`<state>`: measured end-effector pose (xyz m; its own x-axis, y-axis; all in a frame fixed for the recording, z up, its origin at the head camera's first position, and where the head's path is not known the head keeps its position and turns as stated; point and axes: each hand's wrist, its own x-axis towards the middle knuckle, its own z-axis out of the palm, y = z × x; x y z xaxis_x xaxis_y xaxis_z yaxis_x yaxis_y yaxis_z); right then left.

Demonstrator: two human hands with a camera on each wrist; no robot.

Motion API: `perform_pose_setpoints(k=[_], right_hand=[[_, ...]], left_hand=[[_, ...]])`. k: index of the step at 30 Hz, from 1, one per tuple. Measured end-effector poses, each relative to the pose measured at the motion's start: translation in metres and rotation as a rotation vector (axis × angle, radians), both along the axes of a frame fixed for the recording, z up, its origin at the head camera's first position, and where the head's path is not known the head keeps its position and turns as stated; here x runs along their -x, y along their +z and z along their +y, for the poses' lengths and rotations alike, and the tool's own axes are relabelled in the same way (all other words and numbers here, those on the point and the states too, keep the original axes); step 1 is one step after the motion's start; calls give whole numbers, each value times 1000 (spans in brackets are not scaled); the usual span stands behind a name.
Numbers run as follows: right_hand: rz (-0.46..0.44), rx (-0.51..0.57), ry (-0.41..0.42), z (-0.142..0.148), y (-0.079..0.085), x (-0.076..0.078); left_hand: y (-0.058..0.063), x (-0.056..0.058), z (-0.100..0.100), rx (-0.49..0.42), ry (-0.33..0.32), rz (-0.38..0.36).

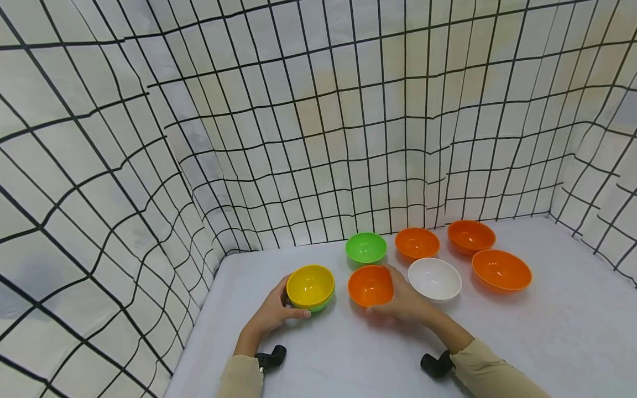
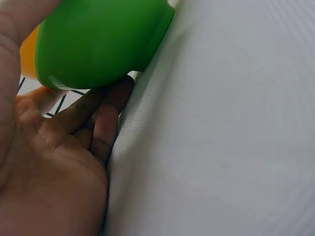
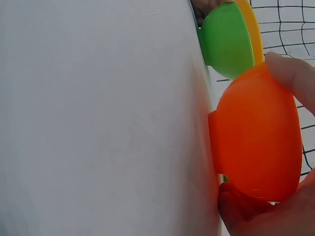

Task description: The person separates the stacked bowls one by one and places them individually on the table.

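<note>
A yellow bowl [image 1: 311, 284] sits nested in a green bowl [image 2: 103, 44] on the white table. My left hand [image 1: 276, 305] holds this pair from the left, thumb at the near side and fingers curled round the far side. To the right stands an orange bowl [image 1: 368, 286], gripped by my right hand [image 1: 405, 298] from its right side. In the right wrist view the thumb and fingers lie round the orange bowl [image 3: 261, 137], whose base is at the table surface. A gap separates the orange bowl from the nested pair in the head view.
Behind the orange bowl stands another green bowl [image 1: 366, 248]. A white bowl [image 1: 435, 279] is right of my right hand. Farther right and back are more orange bowls [image 1: 417, 244], [image 1: 471, 237], [image 1: 501, 270]. Black-gridded white netting [image 1: 318, 127] borders the table [image 1: 348, 359].
</note>
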<state>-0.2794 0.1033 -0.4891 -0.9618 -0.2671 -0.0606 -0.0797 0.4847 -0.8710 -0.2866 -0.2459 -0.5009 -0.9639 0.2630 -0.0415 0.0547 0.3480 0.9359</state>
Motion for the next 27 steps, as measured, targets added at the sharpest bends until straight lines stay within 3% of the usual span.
perform_pose_setpoints(k=[27], right_hand=[[-45, -40, -29, 0, 5, 0]], left_hand=[[1, -2, 1, 16, 13, -2]])
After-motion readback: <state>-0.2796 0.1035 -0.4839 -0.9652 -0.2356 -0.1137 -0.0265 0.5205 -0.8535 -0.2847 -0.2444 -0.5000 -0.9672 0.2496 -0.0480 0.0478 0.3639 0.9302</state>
